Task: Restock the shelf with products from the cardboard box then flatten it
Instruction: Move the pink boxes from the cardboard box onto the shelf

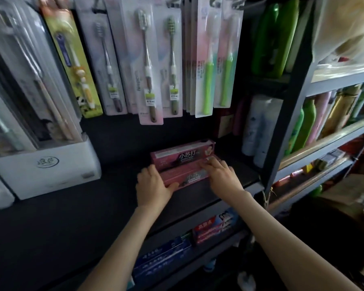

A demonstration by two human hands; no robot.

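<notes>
"小苏打" in white — on the upper pink toothpaste box (178, 153)

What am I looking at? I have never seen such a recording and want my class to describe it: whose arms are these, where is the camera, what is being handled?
No machine: a person wears a camera on the head, so you look down their own arms at a dark shelf. The left hand grips the left end of the front pink box; the right hand lays its fingers on top. A second pink box lies just behind. Toothbrushes hang above, bottles stand to the right, and a blue box and a red box lie one shelf down.
</notes>
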